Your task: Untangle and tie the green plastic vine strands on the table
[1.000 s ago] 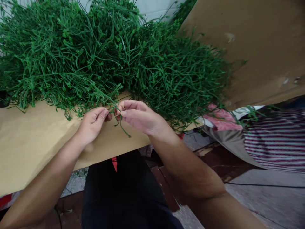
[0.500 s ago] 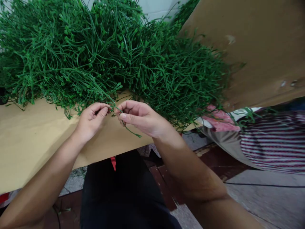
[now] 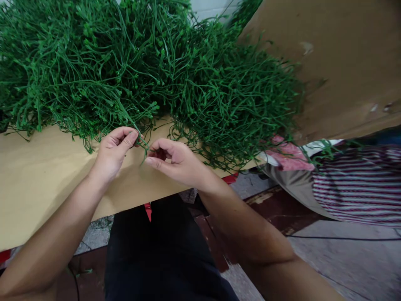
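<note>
A large heap of thin green plastic stems (image 3: 188, 79) with small tips lies across the back of a tan board (image 3: 46, 167). At the heap's front edge my left hand (image 3: 117, 148) pinches a green stem (image 3: 142, 144) between thumb and fingertips. Just to the right, my right hand (image 3: 172, 161) has its thumb and fingers curled close together by the stem's lower part. Whatever lies between those right fingertips is partly hidden. The stem bends between the two hands, and its upper part runs back towards the heap.
At the upper right stands a large brown panel (image 3: 344, 67). Below it are a pink cloth (image 3: 288, 154) and a person's striped clothing (image 3: 360, 184). Under the board's front edge are my dark-clad legs (image 3: 156, 251) and a red pointed piece (image 3: 148, 211).
My right hand has moved slightly left and down. The stem's free end, which pointed down to the right, now hangs bent between my hands. My left hand has shifted slightly left and up.
</note>
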The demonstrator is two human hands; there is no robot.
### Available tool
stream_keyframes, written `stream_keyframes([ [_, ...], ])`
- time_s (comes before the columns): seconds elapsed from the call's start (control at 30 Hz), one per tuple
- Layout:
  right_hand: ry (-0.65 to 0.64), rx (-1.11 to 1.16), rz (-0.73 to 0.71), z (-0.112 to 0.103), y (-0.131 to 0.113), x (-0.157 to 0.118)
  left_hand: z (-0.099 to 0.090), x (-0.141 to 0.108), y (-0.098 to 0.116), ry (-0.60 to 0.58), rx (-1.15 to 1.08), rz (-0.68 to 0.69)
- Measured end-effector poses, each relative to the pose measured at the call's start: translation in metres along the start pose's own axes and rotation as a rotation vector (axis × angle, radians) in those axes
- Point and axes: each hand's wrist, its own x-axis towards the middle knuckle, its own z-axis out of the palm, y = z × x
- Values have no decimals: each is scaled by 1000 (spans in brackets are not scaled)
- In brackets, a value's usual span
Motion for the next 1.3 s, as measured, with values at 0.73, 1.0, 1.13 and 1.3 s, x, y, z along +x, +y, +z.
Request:
stream_keyframes([
  [0.73,95,134,-62,37,8,7,2,-7,8,-205,-96,-166],
  [1.0,114,-159,-182,47,13,12,3,-6,14,7,-200,-367],
  [1.13,-81,-553,-460,59,9,11,-3,-5,23,81,-322,-433],
  [1.3,-284,-629,-521,47,-18,5,-6,-2,20,65,-288,-433],
])
